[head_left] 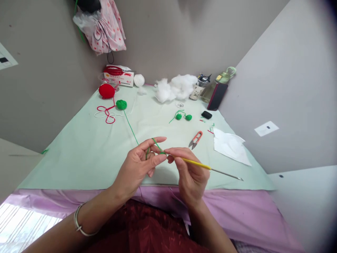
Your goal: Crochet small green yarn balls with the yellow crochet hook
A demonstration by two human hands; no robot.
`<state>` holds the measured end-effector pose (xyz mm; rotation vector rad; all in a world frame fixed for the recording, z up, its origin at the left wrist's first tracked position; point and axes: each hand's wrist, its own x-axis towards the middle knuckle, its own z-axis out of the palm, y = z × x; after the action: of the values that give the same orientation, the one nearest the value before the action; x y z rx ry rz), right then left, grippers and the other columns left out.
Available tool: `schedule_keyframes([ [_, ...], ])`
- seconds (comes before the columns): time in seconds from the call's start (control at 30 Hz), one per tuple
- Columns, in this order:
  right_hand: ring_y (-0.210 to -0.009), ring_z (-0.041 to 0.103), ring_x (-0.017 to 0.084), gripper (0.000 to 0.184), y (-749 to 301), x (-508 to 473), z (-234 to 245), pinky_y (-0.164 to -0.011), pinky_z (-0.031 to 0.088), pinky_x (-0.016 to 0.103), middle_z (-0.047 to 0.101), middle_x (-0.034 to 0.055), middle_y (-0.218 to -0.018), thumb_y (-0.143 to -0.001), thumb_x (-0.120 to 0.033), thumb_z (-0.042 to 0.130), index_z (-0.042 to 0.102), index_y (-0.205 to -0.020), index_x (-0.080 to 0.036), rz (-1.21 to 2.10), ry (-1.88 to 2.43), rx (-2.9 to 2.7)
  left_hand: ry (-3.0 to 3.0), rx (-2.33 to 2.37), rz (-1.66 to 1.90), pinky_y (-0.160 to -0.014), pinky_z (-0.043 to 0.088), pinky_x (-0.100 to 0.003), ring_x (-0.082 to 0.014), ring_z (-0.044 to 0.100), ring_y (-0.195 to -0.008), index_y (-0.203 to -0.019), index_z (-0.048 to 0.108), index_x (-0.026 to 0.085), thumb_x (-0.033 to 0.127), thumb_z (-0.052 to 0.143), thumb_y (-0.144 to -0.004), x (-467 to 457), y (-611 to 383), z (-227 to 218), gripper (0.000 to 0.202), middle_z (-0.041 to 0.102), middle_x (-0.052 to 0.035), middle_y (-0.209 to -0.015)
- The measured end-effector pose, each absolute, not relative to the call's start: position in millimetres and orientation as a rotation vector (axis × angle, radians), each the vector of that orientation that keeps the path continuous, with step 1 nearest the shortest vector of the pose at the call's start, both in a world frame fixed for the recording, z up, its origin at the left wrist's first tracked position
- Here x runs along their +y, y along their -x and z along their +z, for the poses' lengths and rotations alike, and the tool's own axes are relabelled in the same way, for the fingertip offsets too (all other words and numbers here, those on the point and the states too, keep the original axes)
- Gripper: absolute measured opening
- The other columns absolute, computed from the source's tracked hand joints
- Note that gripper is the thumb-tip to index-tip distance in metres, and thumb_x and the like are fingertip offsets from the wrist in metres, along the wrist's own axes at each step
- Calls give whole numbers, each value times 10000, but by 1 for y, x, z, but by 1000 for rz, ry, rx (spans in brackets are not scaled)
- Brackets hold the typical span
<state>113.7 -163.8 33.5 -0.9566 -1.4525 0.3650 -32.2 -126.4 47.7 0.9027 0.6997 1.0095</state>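
My right hand (193, 172) grips a yellow-handled crochet hook (196, 162), whose bare metal end points down to the right. The hook's other tip meets a small piece of green crochet work (162, 153), pinched between the thumb and fingers of my left hand (139, 160). Green yarn (131, 127) loops over my raised left index finger and runs back to a green yarn ball (121, 104). Most of the small piece is hidden by my fingertips. Beyond my hands lie two little green crocheted balls (188, 117) with yarn tails.
Orange thread snips (196, 140) lie right of centre, near white paper (231, 146). Along the back stand a red yarn ball (106, 91), a white yarn ball (139, 80), white stuffing (176, 88), a cup of pens (198, 88), a phone (218, 96) and a green bottle (225, 75).
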Motion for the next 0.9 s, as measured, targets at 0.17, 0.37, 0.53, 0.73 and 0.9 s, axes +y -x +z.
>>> schedule_keyframes([
  [0.17,-981,724,202,361,-114,-164,27,-792,614,360,763,80,-1130,-960,-70,649,749,-1223,-296,-66,999,-1626,-723,639,933,-402,301,-115,24,335,-435,-1209,777,225,269,873,-819,-123,34,47,404,588,54,-755],
  [0.37,-721,666,150,231,-116,-161,39,-647,575,309,700,9,-820,-1013,-123,579,762,-1051,-260,323,1006,-1380,-659,652,1019,-410,309,-101,28,343,-456,-1135,806,216,183,906,-763,-122,32,51,387,581,58,-767],
  [0.53,-899,713,190,309,-113,-160,32,-732,601,335,748,60,-1022,-956,-79,651,775,-1149,-285,-51,994,-1565,-633,613,912,-412,310,-106,11,309,-451,-1215,788,219,235,888,-797,-124,31,51,430,511,75,-672],
  [0.73,-693,643,148,194,-118,-157,38,-636,547,316,700,11,-823,-1007,-188,609,788,-998,-263,498,909,-1245,-765,643,995,-496,386,-113,-8,431,-541,-1054,839,225,228,879,-798,-121,35,47,259,627,35,-774],
  [0.9,-856,698,167,185,-115,-155,37,-726,574,309,766,24,-938,-985,-180,652,806,-1018,-277,575,904,-1280,-907,642,981,-866,499,-191,-90,650,-860,-1130,820,310,245,863,-828,-126,31,43,312,746,24,-870],
])
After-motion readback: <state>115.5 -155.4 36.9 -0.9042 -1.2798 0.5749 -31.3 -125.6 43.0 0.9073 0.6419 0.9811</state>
